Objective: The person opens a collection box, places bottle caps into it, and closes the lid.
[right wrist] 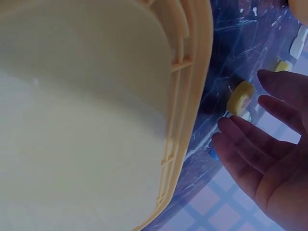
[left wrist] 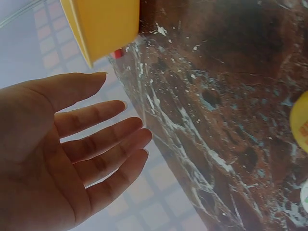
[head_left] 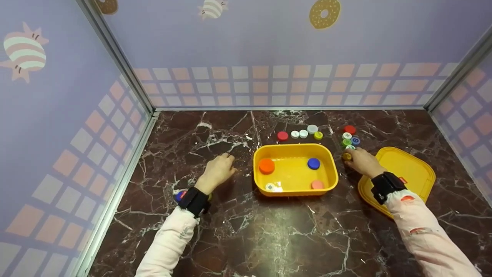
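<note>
Dark yellow cap (head_left: 347,156) near the right hand (head_left: 363,162)

I see the cap on the marbled table (head_left: 276,238), just beyond that hand's fingertips, the fingers loosely extended and gripping nothing (whether one touches it, I can't tell). From the cap, a cluster of caps (head_left: 347,135) sits at 12 o'clock, a yellow lid (head_left: 412,167) at 4, a loose row of caps (head_left: 303,134) at 10. At 9, a yellow tub (head_left: 293,150) holds an orange cap (head_left: 266,166) and others. Past it, I have the left hand (head_left: 216,173) empty, fingers relaxed.
</note>
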`<act>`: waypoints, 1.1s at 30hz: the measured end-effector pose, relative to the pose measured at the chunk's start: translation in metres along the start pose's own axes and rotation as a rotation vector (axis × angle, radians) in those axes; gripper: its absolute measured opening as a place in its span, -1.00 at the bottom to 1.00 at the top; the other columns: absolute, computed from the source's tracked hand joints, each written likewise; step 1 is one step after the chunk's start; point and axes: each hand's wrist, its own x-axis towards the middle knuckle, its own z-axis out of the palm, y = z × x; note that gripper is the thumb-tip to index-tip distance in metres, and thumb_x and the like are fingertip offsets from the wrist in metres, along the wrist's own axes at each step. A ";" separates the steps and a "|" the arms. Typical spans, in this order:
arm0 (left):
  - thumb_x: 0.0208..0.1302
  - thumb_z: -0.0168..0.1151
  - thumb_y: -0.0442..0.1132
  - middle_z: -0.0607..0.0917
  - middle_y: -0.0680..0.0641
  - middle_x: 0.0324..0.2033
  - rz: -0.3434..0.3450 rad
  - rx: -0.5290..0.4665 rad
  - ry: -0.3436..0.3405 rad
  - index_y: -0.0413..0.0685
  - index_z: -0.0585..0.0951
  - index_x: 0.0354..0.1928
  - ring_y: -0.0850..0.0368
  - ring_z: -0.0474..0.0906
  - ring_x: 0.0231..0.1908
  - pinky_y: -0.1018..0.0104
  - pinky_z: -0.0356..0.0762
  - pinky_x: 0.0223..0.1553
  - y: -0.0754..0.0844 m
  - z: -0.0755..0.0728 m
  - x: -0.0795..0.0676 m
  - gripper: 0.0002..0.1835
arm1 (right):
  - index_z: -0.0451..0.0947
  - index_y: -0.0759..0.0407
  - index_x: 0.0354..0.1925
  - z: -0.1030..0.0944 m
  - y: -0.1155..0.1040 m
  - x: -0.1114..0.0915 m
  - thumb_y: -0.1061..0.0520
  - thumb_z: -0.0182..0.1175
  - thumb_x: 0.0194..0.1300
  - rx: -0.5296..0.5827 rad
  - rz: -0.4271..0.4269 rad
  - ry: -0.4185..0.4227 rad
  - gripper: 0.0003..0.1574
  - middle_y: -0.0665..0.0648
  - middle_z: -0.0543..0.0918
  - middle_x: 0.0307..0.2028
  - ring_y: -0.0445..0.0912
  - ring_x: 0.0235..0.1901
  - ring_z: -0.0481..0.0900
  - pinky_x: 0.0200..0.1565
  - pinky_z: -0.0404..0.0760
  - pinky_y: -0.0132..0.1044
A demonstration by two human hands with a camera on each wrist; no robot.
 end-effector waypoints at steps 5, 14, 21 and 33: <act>0.05 0.28 -0.20 0.53 -0.19 -0.35 -0.022 0.004 -0.028 -0.22 0.52 -0.31 -0.15 0.54 -0.37 0.02 0.49 -0.45 -0.003 0.002 -0.002 -0.75 | 0.44 0.37 -0.11 0.003 0.000 0.002 0.26 0.23 0.08 -0.008 -0.006 0.004 -0.62 0.36 0.49 -0.37 0.27 -0.31 0.47 -0.29 0.42 0.14; 0.08 0.26 -0.19 0.54 -0.21 -0.28 -0.045 -0.007 -0.075 -0.23 0.54 -0.16 -0.15 0.53 -0.30 0.00 0.49 -0.39 -0.007 0.006 -0.003 -0.68 | 0.42 0.40 -0.33 0.005 0.002 0.004 0.32 0.14 0.07 0.023 -0.025 0.018 -0.83 0.29 0.41 -0.51 0.21 -0.45 0.45 -0.41 0.43 0.09; 0.05 0.23 -0.21 0.54 -0.18 -0.29 -0.081 -0.040 -0.087 -0.20 0.52 -0.31 -0.13 0.52 -0.28 -0.01 0.48 -0.36 -0.014 0.006 -0.008 -0.79 | 0.47 0.38 -0.40 -0.003 -0.004 0.004 0.32 0.22 0.05 0.082 -0.064 0.071 -0.87 0.18 0.45 -0.56 0.11 -0.50 0.43 -0.42 0.43 -0.01; 0.07 0.28 -0.21 0.54 -0.18 -0.32 -0.102 -0.017 -0.095 -0.19 0.49 -0.43 -0.14 0.54 -0.32 -0.01 0.48 -0.41 -0.031 0.010 -0.018 -0.79 | 0.47 0.35 -0.27 -0.028 -0.047 0.013 0.29 0.24 0.11 0.156 -0.106 0.169 -0.80 0.22 0.42 -0.41 0.04 -0.43 0.39 -0.40 0.44 -0.13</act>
